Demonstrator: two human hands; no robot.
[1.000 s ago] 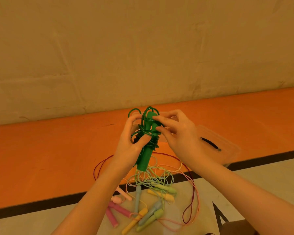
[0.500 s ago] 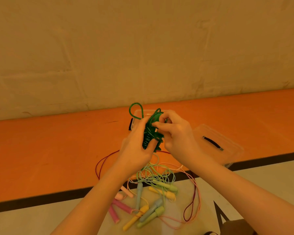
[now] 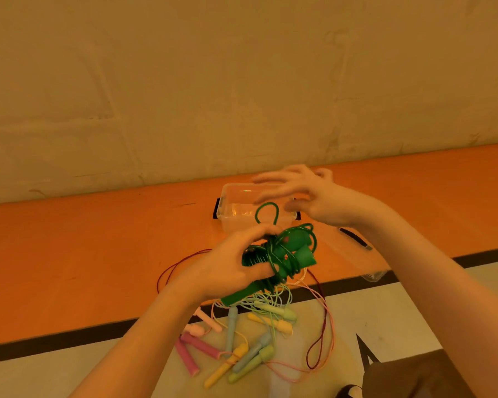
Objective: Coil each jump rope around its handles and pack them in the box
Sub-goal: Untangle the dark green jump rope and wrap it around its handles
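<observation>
This is looking like a sports hall or a school gym; the floor [image 3: 69, 268] is showing a wide orange band along the wall, then a black line [image 3: 55, 340], then a pale field, as court markings are usually looking; the wall [image 3: 242, 81] behind is standing plain and beige, with faint seams of panels or padding; a heap of pastel jump ropes [image 3: 242, 334] is lying on the floor, with pink, yellow, blue and light green handles, which is fitting sports equipment; a clear plastic box [image 3: 230, 214] is standing on the orange band, and its lid [image 3: 357, 248] is lying just beside it; no furniture is appearing.
</observation>
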